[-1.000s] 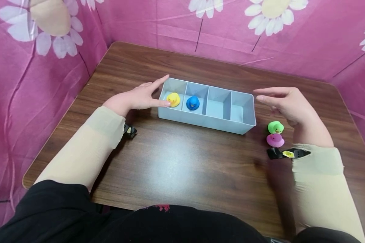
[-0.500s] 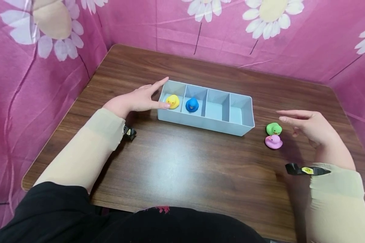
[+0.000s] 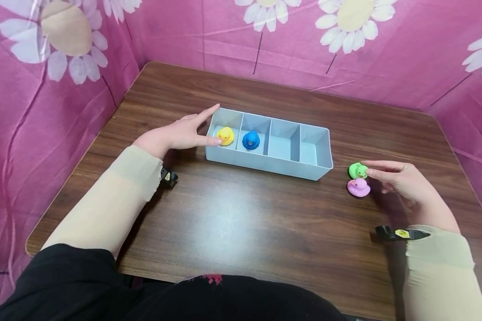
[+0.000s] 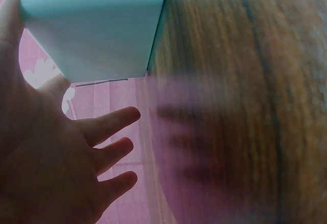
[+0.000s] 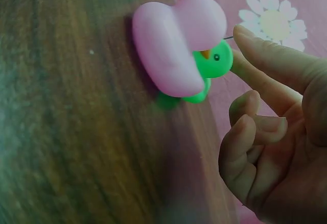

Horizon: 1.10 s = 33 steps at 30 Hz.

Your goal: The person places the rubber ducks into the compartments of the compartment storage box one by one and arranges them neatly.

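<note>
A light blue-grey box (image 3: 265,161) with several compartments in a row stands on the table. My left hand (image 3: 180,133) rests at its left end, thumb over the rim and index finger at the far corner; the other fingers spread straight in the left wrist view. A yellow rubber duck (image 3: 227,135) sits in the leftmost compartment, a blue rubber duck (image 3: 251,140) in the one beside it. Right of the box, my right hand (image 3: 409,183) has its thumb and index finger around the head of a green rubber duck (image 3: 354,170). Touching it in front is a pink rubber duck (image 3: 359,188).
The box stands on a brown wood-grain table (image 3: 281,232). Pink cloth (image 3: 176,35) with white daisies hangs behind and beside it. A black strap with a small camera sits on each wrist.
My right hand has moved from beside the box's right end, out to the right, then down to the green rubber duck. My left hand has stayed on the box. The ducks have not visibly moved.
</note>
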Tool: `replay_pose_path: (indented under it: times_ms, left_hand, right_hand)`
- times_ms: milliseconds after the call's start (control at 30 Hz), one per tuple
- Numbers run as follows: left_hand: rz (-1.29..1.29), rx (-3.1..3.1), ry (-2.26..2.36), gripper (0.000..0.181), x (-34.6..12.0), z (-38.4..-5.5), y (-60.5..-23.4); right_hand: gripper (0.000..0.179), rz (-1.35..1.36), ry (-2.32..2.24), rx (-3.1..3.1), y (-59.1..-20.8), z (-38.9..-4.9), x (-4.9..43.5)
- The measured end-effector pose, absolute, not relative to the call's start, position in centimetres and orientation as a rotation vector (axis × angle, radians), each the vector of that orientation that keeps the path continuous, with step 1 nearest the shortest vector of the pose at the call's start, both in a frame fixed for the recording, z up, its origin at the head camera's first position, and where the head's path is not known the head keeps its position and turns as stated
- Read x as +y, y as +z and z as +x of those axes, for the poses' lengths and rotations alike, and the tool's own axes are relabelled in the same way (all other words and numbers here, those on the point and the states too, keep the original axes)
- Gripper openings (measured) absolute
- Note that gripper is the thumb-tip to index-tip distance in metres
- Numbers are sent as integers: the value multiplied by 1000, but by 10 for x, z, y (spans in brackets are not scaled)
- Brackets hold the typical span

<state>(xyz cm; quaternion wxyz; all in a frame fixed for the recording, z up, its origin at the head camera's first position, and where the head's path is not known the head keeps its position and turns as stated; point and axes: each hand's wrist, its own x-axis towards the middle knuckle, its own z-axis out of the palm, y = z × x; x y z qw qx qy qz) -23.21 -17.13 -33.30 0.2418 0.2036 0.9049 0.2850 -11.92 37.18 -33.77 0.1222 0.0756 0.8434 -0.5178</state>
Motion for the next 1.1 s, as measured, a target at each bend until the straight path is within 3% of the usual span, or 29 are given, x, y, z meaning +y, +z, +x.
replay_pose_path:
  times_ms: [1100]
  left_hand:
    - [559,2462,810,102,-172,-230,-331]
  right_hand:
    - [33,253,-1492,2462,-330,-119,370]
